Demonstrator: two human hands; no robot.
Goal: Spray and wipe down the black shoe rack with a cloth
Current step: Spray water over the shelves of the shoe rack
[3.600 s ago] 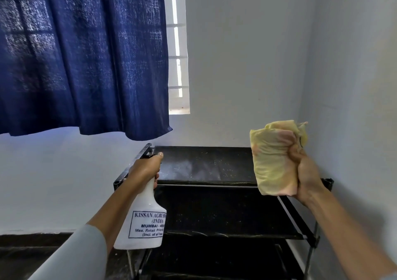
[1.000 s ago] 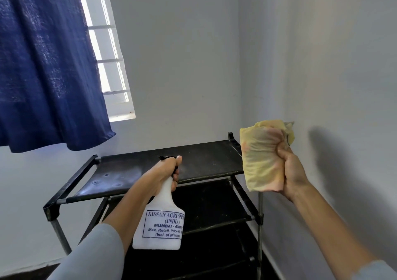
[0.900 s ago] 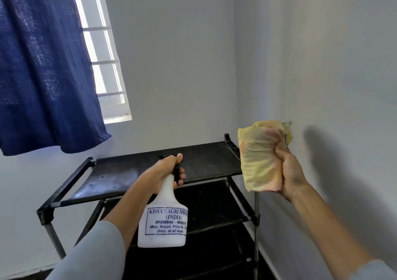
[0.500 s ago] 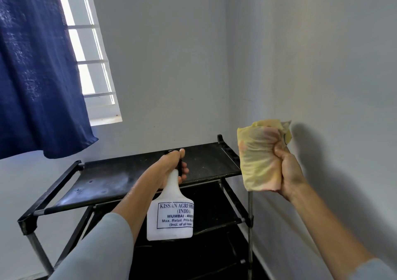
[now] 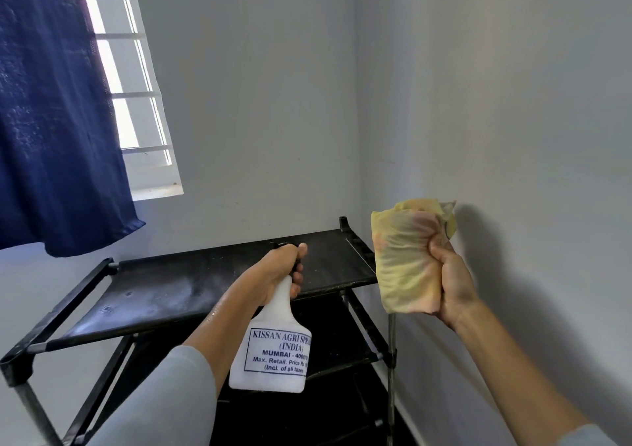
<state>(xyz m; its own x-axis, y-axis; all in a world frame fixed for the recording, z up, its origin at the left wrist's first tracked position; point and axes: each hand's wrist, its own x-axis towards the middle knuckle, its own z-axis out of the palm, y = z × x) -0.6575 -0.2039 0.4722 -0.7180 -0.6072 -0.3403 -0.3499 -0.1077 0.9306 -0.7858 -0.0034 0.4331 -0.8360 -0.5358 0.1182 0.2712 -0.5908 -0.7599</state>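
Gripping the spray bottle [image 5: 270, 353] by its neck, the left hand [image 5: 277, 271] hangs over the shoe rack's [image 5: 191, 291] top shelf, long axis left-right, while the right hand [image 5: 451, 281] clutches the bunched cloth [image 5: 403, 257] off its right end.

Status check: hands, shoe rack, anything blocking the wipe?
Left hand grips spray bottle over top shelf. Right hand holds yellow cloth bunched, clear of black shoe rack. Top shelf dusty with wet patches, nothing blocking.

Black shoe rack [image 5: 191, 291]; white spray bottle [image 5: 273, 350], blue lettering; yellow cloth [image 5: 405, 257], pinkish blotches; navy curtain [image 5: 51, 110]
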